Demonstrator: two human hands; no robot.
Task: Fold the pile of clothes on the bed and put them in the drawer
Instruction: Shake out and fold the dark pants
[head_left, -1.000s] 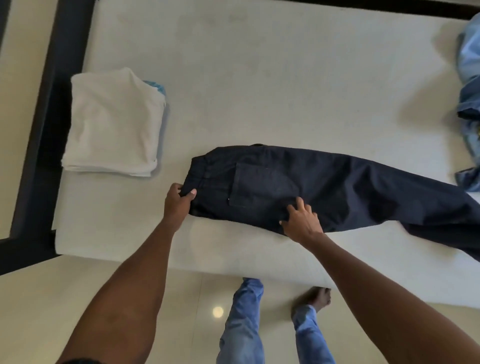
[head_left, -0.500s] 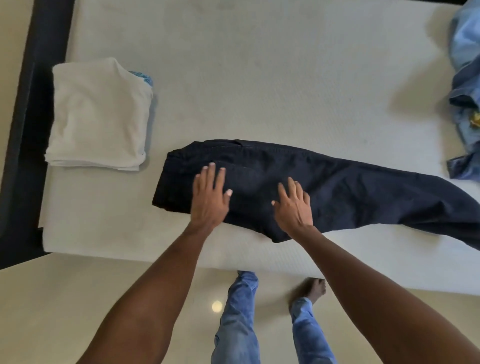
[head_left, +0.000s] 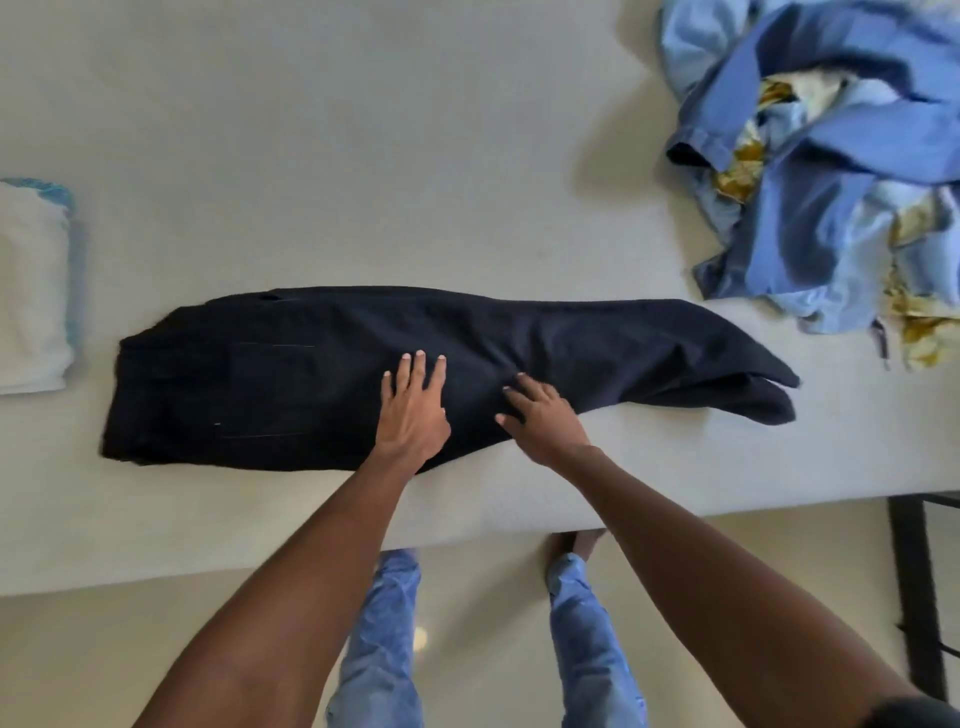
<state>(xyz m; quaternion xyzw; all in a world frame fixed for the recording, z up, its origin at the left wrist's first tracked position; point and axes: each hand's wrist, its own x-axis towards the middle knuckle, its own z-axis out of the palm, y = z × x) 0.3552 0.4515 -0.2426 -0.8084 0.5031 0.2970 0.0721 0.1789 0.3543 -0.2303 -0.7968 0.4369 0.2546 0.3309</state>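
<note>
Navy trousers (head_left: 395, 369) lie lengthwise near the bed (head_left: 363, 156) edge as I smooth them with both palms.

My left hand (head_left: 413, 410) and right hand (head_left: 543, 418) press flat on the cloth mid-length, fingers straight, gripping nothing. The leg ends sit splayed and uneven toward the unfolded pile (head_left: 831, 171); folding now would likely lock in that mismatch. A slide toward me could drag the trousers off the edge. Folded whites (head_left: 31, 291) wait at left.
</note>
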